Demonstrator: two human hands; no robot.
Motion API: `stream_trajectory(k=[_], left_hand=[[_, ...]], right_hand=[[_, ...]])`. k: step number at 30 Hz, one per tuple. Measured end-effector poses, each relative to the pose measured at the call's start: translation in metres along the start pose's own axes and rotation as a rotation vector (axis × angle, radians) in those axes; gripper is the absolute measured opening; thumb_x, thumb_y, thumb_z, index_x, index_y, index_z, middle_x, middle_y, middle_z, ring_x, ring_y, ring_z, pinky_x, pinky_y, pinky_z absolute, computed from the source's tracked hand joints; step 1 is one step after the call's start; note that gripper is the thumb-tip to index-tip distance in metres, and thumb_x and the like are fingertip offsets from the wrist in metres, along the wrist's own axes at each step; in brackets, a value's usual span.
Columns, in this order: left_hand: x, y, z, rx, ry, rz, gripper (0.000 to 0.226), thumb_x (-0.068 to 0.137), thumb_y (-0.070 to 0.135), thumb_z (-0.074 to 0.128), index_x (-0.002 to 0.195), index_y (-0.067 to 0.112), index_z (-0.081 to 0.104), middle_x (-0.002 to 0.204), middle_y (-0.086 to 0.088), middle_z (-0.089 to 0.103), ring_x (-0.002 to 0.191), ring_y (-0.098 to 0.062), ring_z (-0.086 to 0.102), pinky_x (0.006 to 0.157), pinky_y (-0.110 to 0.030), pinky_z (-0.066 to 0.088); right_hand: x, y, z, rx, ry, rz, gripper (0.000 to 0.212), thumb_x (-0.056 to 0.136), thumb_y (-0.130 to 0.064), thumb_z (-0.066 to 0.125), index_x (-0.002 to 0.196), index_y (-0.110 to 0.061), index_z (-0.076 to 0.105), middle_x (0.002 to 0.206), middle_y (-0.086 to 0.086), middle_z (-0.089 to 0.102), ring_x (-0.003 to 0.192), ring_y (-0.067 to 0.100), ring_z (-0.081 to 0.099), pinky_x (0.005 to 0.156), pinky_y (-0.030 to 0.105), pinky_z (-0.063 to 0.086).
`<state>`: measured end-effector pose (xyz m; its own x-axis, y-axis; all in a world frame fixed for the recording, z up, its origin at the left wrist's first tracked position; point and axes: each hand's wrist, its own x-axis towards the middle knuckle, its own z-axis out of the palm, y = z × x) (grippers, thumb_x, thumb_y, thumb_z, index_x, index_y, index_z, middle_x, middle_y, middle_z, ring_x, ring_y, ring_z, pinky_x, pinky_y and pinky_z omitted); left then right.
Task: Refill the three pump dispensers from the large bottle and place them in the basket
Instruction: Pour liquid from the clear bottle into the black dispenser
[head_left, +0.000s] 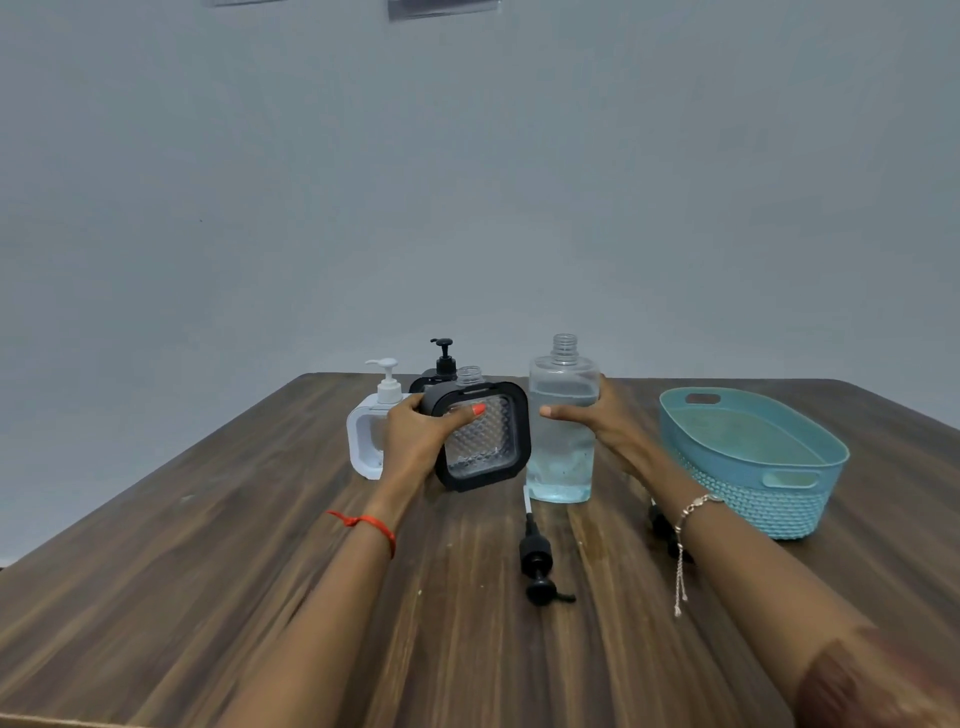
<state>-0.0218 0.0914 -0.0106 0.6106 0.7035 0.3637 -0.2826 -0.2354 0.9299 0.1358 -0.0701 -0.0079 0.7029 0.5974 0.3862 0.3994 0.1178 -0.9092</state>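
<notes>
My left hand grips a black-framed clear dispenser, tilted to the left with its neck open and no pump on it. Its black pump head lies on the table in front. My right hand holds the large clear bottle, which stands upright, uncapped, with pale blue liquid inside. A white dispenser with its pump on stands left of my left hand. Behind it stands a second black dispenser with its pump on. The teal basket sits at the right with nothing in it.
Everything rests on a dark wooden table against a plain grey wall. A small black object, partly hidden behind my right wrist, lies between the large bottle and the basket.
</notes>
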Motion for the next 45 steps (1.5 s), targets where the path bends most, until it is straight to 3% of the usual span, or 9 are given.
stream_trajectory(k=[2,4,10,15,18,20,27,36,45], left_hand=[[0.001,-0.001,0.001,0.005,0.012,0.015,0.027,0.065,0.012,0.084,0.079,0.022,0.062,0.079,0.006,0.068,0.071,-0.006,0.065,0.064,-0.018,0.055],[0.004,-0.003,0.001,0.012,0.024,0.029,0.027,0.065,0.013,0.083,0.082,0.021,0.063,0.079,0.007,0.068,0.068,-0.001,0.065,0.063,-0.017,0.054],[0.009,-0.008,0.003,0.047,0.049,0.019,0.029,0.066,0.008,0.082,0.085,0.018,0.062,0.082,0.002,0.068,0.077,-0.013,0.065,0.07,-0.023,0.054],[0.007,-0.011,0.009,0.176,0.12,0.053,0.035,0.06,0.016,0.086,0.086,0.018,0.062,0.08,0.005,0.067,0.081,-0.017,0.065,0.075,-0.032,0.055],[0.006,-0.008,0.013,0.211,0.16,0.077,0.041,0.059,0.019,0.087,0.093,0.015,0.064,0.085,0.001,0.068,0.083,-0.017,0.065,0.074,-0.029,0.053],[0.007,-0.006,0.016,0.265,0.177,0.093,0.048,0.058,0.024,0.087,0.099,0.011,0.066,0.09,0.0,0.069,0.085,-0.017,0.064,0.074,-0.027,0.051],[-0.003,0.007,0.033,0.381,0.217,0.138,0.052,0.056,0.034,0.083,0.102,0.014,0.068,0.094,-0.005,0.072,0.09,-0.023,0.065,0.077,-0.036,0.054],[-0.018,0.021,0.039,0.443,0.254,0.165,0.049,0.061,0.036,0.081,0.102,0.014,0.064,0.096,-0.008,0.07,0.094,-0.029,0.062,0.074,-0.035,0.049],[-0.026,0.029,0.034,0.45,0.248,0.193,0.049,0.063,0.033,0.08,0.105,0.013,0.063,0.097,-0.008,0.07,0.095,-0.028,0.062,0.072,-0.031,0.044]], right_hand=[[0.005,0.007,0.002,0.003,0.017,0.015,0.061,0.055,-0.025,0.089,0.109,-0.024,0.061,0.106,0.003,0.07,0.097,0.019,0.067,0.084,0.04,0.056],[0.006,0.011,0.004,-0.001,0.052,0.007,0.063,0.053,-0.028,0.09,0.11,-0.022,0.062,0.106,0.003,0.07,0.098,0.02,0.067,0.085,0.042,0.055],[0.003,0.012,0.01,-0.02,0.179,-0.035,0.042,0.059,-0.015,0.087,0.094,-0.026,0.065,0.093,-0.005,0.071,0.088,0.016,0.068,0.075,0.03,0.057],[-0.004,0.003,0.017,-0.131,0.333,-0.146,0.044,0.057,-0.014,0.088,0.085,-0.033,0.059,0.09,-0.014,0.065,0.083,0.003,0.063,0.069,0.015,0.053],[-0.008,-0.006,0.013,-0.267,0.366,-0.188,0.049,0.058,-0.017,0.088,0.094,-0.022,0.055,0.09,-0.014,0.058,0.082,0.002,0.056,0.063,0.007,0.045],[-0.009,-0.012,0.007,-0.348,0.364,-0.197,0.061,0.056,-0.019,0.088,0.103,-0.012,0.05,0.094,-0.007,0.057,0.086,0.009,0.055,0.063,0.011,0.043],[-0.016,-0.042,-0.006,-0.643,0.358,-0.313,0.073,0.053,-0.026,0.087,0.112,-0.014,0.046,0.094,0.001,0.06,0.084,0.021,0.057,0.068,0.034,0.049],[-0.028,-0.055,0.0,-0.921,0.315,-0.325,0.077,0.061,-0.032,0.079,0.127,-0.015,0.044,0.107,0.009,0.06,0.098,0.028,0.057,0.079,0.038,0.047],[-0.022,-0.061,0.003,-1.13,0.29,-0.353,0.073,0.063,-0.029,0.075,0.128,-0.015,0.043,0.105,0.009,0.058,0.094,0.03,0.055,0.071,0.035,0.04]])
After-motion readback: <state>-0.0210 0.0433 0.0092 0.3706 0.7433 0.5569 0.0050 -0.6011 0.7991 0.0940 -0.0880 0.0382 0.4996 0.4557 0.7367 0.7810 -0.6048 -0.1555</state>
